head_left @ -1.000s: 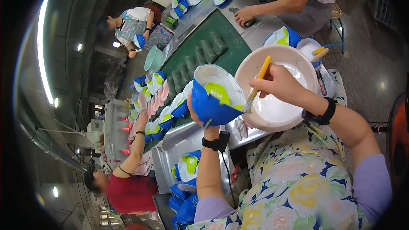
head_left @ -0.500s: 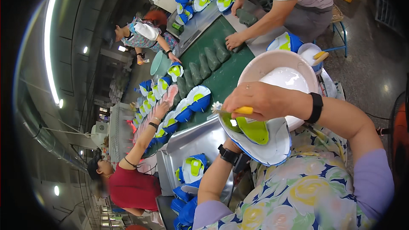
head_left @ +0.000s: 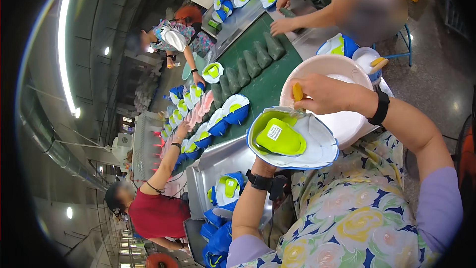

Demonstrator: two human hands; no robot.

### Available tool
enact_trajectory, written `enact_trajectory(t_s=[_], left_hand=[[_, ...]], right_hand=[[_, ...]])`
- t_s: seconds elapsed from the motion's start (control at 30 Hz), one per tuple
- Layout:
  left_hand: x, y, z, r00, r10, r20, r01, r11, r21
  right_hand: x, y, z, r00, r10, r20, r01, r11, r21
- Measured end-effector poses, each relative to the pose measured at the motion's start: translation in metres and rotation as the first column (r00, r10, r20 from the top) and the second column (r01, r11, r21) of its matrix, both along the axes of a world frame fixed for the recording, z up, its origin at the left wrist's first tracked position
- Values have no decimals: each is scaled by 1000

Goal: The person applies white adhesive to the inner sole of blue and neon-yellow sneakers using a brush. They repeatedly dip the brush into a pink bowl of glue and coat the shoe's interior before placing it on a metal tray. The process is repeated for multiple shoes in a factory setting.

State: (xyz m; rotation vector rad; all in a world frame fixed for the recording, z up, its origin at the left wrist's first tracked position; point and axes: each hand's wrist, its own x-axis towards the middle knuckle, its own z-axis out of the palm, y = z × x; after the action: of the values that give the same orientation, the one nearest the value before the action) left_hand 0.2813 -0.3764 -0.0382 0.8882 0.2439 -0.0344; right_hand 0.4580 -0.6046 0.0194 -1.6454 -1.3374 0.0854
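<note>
White-and-blue shoe upper [head_left: 297, 141] gripped from below by left hand [head_left: 262, 165] (mostly hidden), right hand [head_left: 322, 94] fingers pinching yellow brush [head_left: 297, 91]

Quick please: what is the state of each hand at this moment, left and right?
Left hand: closed under the shoe upper, holding it up; its fingers are hidden.
Right hand: closed on a yellow brush handle, over the upper's edge.

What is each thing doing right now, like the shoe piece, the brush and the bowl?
Shoe upper: held up from below, inside facing up, green insole showing.
Left hand: under the shoe upper, mostly hidden.
Right hand: closed on the yellow brush handle, at the upper's rim.
White bowl: upright, whitish stuff inside.
Green belt: carrying grey lasts and shoe uppers.
</note>
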Motion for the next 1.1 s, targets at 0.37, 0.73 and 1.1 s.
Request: enact_trajectory(t_s=[0.37, 0.73, 1.1], left_hand=[[-9, 5, 33, 997, -69, 43, 59, 977, 203], [-1, 17, 27, 999, -46, -9, 47, 978, 205], [24, 52, -2, 955, 263, 137, -288, 931, 222]], right_hand=[[-15, -21, 14, 994, -26, 110, -13, 942, 335], [-7, -37, 2, 989, -56, 137, 16, 960, 280], [19, 6, -10, 943, -267, -201, 238, 958, -157]])
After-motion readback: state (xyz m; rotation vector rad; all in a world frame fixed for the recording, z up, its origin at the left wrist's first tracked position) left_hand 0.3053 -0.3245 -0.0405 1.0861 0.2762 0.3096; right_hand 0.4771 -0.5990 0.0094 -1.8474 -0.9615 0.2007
